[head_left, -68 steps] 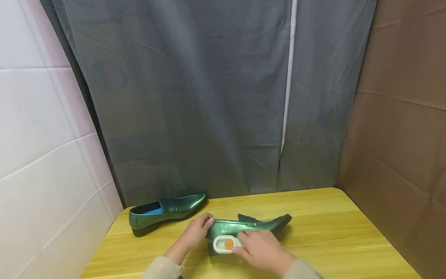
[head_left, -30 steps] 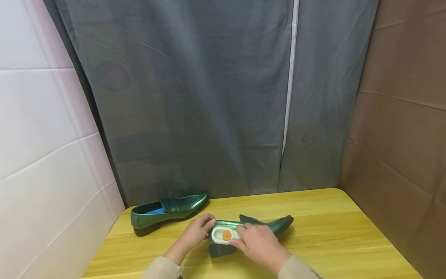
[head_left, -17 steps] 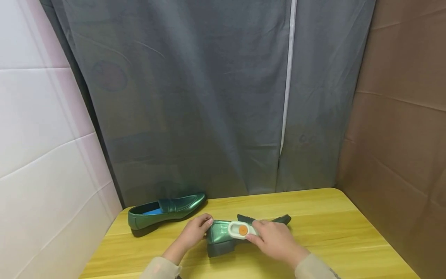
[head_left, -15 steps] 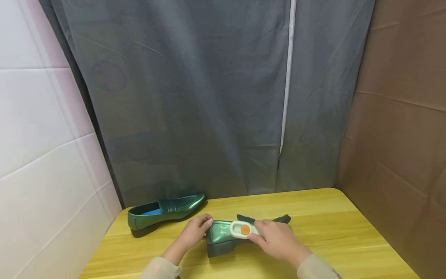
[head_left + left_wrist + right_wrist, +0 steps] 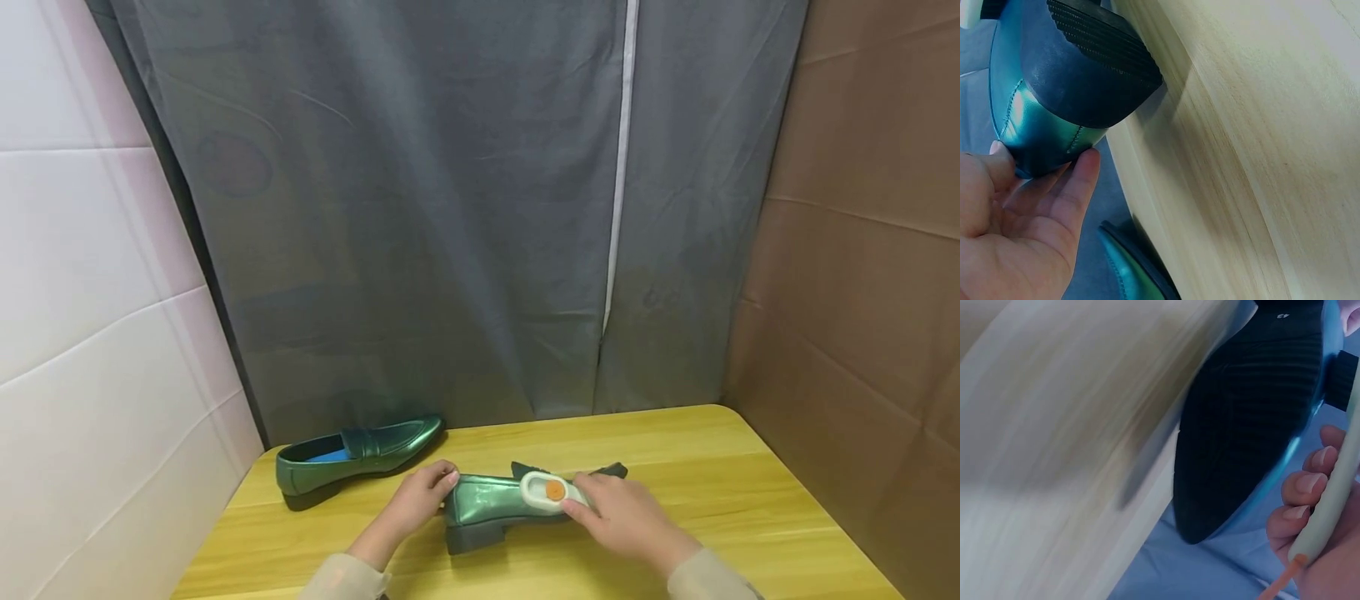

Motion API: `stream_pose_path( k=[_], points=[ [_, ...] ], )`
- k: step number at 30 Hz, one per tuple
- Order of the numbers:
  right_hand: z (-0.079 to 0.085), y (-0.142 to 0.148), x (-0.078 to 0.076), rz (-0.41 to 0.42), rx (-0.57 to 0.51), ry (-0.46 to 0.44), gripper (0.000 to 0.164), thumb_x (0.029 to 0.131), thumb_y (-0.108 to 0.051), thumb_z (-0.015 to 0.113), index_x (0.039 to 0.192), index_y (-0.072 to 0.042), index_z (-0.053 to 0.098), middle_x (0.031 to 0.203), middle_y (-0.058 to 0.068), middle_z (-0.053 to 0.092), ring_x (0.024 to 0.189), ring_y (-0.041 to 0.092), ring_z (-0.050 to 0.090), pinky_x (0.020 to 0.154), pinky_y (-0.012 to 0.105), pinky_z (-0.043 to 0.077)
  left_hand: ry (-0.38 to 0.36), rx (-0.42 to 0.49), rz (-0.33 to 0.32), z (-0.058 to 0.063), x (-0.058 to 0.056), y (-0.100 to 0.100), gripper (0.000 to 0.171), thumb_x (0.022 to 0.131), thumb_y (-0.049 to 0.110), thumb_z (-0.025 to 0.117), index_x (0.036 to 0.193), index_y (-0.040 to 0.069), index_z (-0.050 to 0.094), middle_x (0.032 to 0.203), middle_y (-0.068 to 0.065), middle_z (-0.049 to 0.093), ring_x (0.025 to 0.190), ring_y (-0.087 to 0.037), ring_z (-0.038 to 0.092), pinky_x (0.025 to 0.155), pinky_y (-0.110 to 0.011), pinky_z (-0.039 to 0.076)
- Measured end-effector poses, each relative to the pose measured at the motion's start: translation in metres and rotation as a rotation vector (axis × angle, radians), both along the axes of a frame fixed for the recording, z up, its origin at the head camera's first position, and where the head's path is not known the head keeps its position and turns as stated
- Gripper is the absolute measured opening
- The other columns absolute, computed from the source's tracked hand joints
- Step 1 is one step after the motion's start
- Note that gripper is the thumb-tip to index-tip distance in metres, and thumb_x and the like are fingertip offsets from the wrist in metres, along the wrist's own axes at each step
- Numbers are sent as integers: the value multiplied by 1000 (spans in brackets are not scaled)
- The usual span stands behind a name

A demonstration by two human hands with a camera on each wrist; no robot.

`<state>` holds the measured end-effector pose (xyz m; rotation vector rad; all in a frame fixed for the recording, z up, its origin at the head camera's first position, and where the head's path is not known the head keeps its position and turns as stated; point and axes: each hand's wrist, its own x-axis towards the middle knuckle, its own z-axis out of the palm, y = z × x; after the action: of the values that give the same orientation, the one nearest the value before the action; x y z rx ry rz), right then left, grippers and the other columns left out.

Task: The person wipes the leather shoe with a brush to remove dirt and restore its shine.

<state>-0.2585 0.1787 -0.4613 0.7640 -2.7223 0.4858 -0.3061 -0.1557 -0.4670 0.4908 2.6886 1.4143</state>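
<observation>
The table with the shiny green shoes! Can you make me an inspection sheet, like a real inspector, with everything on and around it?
Surface: yellow wood-grain table.
Job's things: one green shoe, held tilted; a pale brush at its side; another green shoe standing on the table, with a blue lining.
Clutter: nothing seen.
Hands: left hand pinches the heel rim; right hand grips the brush.
Cables: nothing seen; just an orange cord on the brush.
Surroundings: grey curtain behind, white panel left, brown panel right.
</observation>
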Motion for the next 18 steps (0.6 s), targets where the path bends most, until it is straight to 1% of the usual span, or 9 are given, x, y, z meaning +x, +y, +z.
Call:
stream_pose_path(
  k=[2, 7, 12, 15, 18],
  points=[
    [-1, 5, 1, -2, -19, -25, 27, 104, -50, 51, 96, -25, 56, 74, -16, 49, 66, 1, 43, 56, 21, 36, -2, 2, -4, 1, 0, 0, 23, 106, 23, 54, 109, 3, 64, 93, -7, 62, 85, -19, 57, 68, -36, 62],
    [-4, 20, 2, -29, -59, -65, 26, 104, -47, 51, 91, -26, 51, 67, -16, 40, 61, 2, 39, 54, 22, 33, 1, 4, -5, 0, 0, 0, 23, 106, 23, 53, 109, 3, 64, 93, -7, 62, 85, -18, 57, 67, -35, 62],
    [-8, 37, 2, -96, -60, -107, 27, 104, -49, 50, 88, -27, 49, 66, -15, 41, 60, 3, 39, 54, 23, 33, 1, 2, -12, 0, 0, 1, 22, 106, 23, 53, 108, 4, 65, 92, -6, 61, 85, -17, 57, 68, -34, 62],
    [-9, 48, 1, -133, -52, -104, 26, 104, -48, 50, 90, -27, 51, 68, -15, 45, 62, 3, 43, 56, 25, 36, -1, 9, -23, 1, 1, 2, 22, 106, 22, 53, 107, 4, 65, 90, -5, 59, 85, -17, 56, 68, -34, 62],
    [-9, 56, 1, -167, -56, -126, 27, 104, -48, 50, 90, -26, 53, 69, -13, 47, 64, 5, 46, 58, 27, 38, 5, 10, -33, 2, 1, 4, 21, 106, 21, 53, 107, 3, 65, 88, -4, 58, 83, -17, 56, 68, -34, 62]
  ],
)
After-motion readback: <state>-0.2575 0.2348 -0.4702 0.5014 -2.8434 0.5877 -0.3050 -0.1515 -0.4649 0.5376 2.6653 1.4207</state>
